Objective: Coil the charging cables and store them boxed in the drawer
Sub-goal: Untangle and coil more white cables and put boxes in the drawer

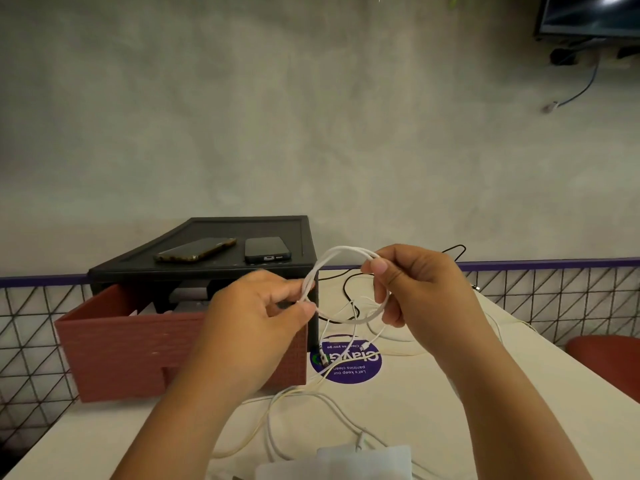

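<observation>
A white cable [341,282] is held as a loop above the worktop [450,410], pinched at its left side by the left hand [256,320] and at its top by the right hand [412,289], with its tail hanging down to loose cables [304,403] below. It is judged light, limp and springy, so the loop is best gripped where the turns cross, not at the plugs. The red drawer [138,355] is open under a black stand [221,258] carrying two phones [266,249], and a bare grey wall [277,116] is seen behind.
</observation>
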`<state>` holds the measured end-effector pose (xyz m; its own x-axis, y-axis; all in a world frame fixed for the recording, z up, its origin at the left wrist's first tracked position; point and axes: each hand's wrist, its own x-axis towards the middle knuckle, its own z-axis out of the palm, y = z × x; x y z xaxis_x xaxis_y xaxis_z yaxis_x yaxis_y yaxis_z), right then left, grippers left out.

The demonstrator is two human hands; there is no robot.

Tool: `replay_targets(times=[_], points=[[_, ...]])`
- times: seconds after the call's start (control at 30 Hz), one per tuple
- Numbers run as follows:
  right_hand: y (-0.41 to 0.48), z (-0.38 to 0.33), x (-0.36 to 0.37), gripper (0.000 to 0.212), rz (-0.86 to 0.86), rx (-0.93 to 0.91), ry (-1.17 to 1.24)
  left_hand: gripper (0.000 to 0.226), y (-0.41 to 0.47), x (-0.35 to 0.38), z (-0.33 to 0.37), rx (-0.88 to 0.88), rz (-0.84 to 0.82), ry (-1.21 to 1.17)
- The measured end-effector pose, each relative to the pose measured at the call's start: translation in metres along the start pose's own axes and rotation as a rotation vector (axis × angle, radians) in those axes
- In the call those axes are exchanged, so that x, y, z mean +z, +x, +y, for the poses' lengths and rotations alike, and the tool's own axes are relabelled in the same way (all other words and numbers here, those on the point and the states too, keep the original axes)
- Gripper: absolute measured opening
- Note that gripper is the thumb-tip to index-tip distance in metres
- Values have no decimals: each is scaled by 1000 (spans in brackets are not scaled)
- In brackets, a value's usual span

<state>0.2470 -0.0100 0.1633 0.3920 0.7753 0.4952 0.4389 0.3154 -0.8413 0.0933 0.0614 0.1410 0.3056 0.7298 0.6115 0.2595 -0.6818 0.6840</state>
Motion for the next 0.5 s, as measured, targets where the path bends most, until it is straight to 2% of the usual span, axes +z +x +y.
replay_targets(times=[0.07,0.13,0.2,0.33,0.4,0.43,0.5], points=[[1,1,-2,25,-25,11,-35,18,3,-5,-5,24,100,161],[1,1,-4,27,-31,16,-36,20,5,-9,-9,22,174,237],[1,0,-5,28,-25,22,42,24,6,-12,-9,-31,187,124],[-1,-3,-1,25,-16,14,79,14,2,-10,14,-110,88,-328],[-2,-4,2,23,-24,7,69,34,-3,-5,19,-72,19,-350],[-3,-4,2,22,-38,2,66,35,-3,-3,20,-70,-4,-343],[-4,-5,3,21,-80,-13,59,21,-3,0,19,-98,-35,-352]])
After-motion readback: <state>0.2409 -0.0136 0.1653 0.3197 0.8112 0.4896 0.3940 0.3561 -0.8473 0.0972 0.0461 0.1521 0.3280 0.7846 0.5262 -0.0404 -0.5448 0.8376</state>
